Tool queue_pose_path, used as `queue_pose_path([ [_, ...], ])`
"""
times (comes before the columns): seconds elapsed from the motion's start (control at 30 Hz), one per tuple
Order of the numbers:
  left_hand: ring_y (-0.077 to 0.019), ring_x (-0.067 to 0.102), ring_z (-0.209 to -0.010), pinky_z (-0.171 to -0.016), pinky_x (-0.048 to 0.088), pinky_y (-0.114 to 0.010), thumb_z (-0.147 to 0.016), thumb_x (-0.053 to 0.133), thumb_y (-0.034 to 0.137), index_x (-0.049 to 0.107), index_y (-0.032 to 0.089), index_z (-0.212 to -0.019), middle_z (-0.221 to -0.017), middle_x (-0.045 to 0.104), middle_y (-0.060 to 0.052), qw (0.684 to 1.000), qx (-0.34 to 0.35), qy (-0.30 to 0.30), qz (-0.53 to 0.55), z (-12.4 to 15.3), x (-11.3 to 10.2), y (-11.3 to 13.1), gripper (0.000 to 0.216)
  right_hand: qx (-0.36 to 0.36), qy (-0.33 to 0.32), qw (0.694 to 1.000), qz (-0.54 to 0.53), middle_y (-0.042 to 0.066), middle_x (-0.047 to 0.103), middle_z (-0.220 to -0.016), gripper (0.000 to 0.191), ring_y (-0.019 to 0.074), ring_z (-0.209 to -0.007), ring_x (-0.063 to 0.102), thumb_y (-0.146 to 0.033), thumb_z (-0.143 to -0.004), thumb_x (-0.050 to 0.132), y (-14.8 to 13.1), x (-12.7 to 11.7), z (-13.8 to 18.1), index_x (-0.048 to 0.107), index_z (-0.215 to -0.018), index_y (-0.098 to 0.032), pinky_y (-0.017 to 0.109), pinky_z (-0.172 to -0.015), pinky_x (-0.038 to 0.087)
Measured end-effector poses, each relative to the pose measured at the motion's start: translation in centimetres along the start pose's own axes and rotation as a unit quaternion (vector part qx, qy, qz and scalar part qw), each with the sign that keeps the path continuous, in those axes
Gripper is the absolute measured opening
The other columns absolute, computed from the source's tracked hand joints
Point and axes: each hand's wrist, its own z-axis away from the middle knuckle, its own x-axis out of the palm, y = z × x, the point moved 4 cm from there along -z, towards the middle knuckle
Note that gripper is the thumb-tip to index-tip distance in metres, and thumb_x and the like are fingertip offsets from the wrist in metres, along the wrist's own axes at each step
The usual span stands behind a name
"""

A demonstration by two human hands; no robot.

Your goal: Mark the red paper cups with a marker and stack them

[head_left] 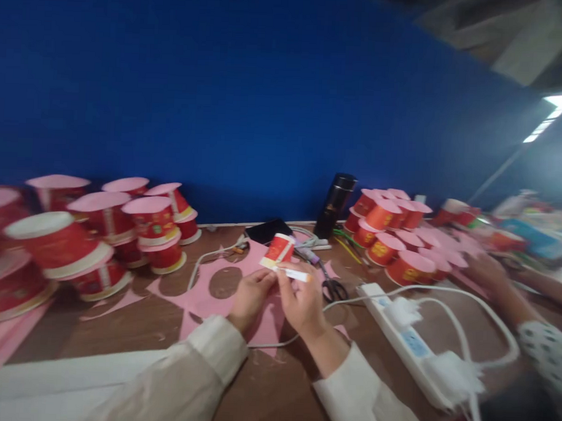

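In the middle of the head view, my left hand point(251, 298) pinches the near rim of a small red paper cup point(279, 248), which is tilted. My right hand point(301, 304) is closed round a white pen-like stick point(295, 274) with an orange end. The stick's other end meets the cup's pale rim; whether it touches is too blurred to tell. Beneath both hands lies a pink paper sheet point(206, 306) with round holes cut from it. Black-handled scissors point(334, 290) rest to the right of my right hand.
Stacked red cups with pink paper tops point(154, 221) stand left, and more cups point(383, 248) right. A black flask point(335, 206) and a dark phone-like slab point(268, 230) are behind. A white power strip point(403, 340) with cables lies right, near another person's arm point(499, 289).
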Motion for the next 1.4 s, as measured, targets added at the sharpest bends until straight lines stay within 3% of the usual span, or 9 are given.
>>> queue_pose_path([
  [0.23,-0.0157,0.066,-0.071,-0.077,0.053,-0.030,-0.062,0.091,0.047,0.076,0.011,-0.078,-0.076,0.073,-0.008,0.999,0.005,0.011,0.050,-0.1,0.4,0.4,0.042,-0.006,-0.006,1.000,-0.016,0.007,0.074,-0.099,0.011,0.0211,-0.094,0.070,-0.022,-0.100,0.059,0.7,0.0,0.0,0.070,-0.103,-0.019,0.036,-0.087,0.053],
  [0.43,-0.0175,0.069,-0.076,-0.080,0.055,-0.033,-0.059,0.094,0.052,0.075,0.010,-0.081,-0.084,0.075,-0.012,0.998,-0.034,0.009,0.056,-0.3,0.1,0.1,0.050,-0.010,0.025,0.999,0.047,0.008,0.074,-0.102,0.015,0.0216,-0.098,0.071,-0.020,-0.101,0.056,0.8,-0.9,-0.1,0.069,-0.108,-0.017,0.035,-0.089,0.056],
  [0.57,-0.0170,0.068,-0.074,-0.077,0.055,-0.032,-0.058,0.094,0.051,0.074,0.010,-0.077,-0.081,0.074,-0.011,0.998,-0.026,0.011,0.053,-0.3,0.2,0.3,0.049,-0.017,0.013,0.999,0.026,0.008,0.074,-0.102,0.013,0.0210,-0.097,0.071,-0.020,-0.100,0.058,0.8,-0.6,-0.1,0.069,-0.108,-0.018,0.034,-0.089,0.056],
  [0.73,-0.0150,0.064,-0.069,-0.075,0.053,-0.031,-0.062,0.091,0.048,0.073,0.011,-0.073,-0.073,0.070,-0.007,0.999,-0.001,0.010,0.043,-0.1,0.4,0.7,0.042,-0.023,-0.026,0.999,0.004,0.008,0.074,-0.102,0.014,0.0216,-0.094,0.071,-0.021,-0.101,0.057,0.6,0.2,-0.2,0.070,-0.107,-0.018,0.035,-0.085,0.055],
  [1.0,-0.0156,0.062,-0.067,-0.069,0.051,-0.029,-0.068,0.082,0.040,0.073,0.014,-0.068,-0.073,0.071,-0.008,0.999,0.024,0.024,-0.016,0.1,0.3,1.3,0.028,-0.028,-0.023,0.999,0.012,0.008,0.073,-0.101,0.013,0.0214,-0.094,0.070,-0.021,-0.100,0.058,0.6,0.1,-0.1,0.069,-0.106,-0.018,0.035,-0.087,0.055],
  [1.4,-0.0169,0.062,-0.071,-0.069,0.049,-0.028,-0.072,0.081,0.044,0.076,0.013,-0.075,-0.075,0.071,-0.007,0.998,0.030,0.018,-0.054,0.3,0.2,0.9,0.031,-0.005,-0.025,0.999,0.023,0.009,0.074,-0.100,0.015,0.0218,-0.096,0.070,-0.025,-0.101,0.057,0.7,0.3,0.1,0.070,-0.105,-0.019,0.038,-0.088,0.055],
])
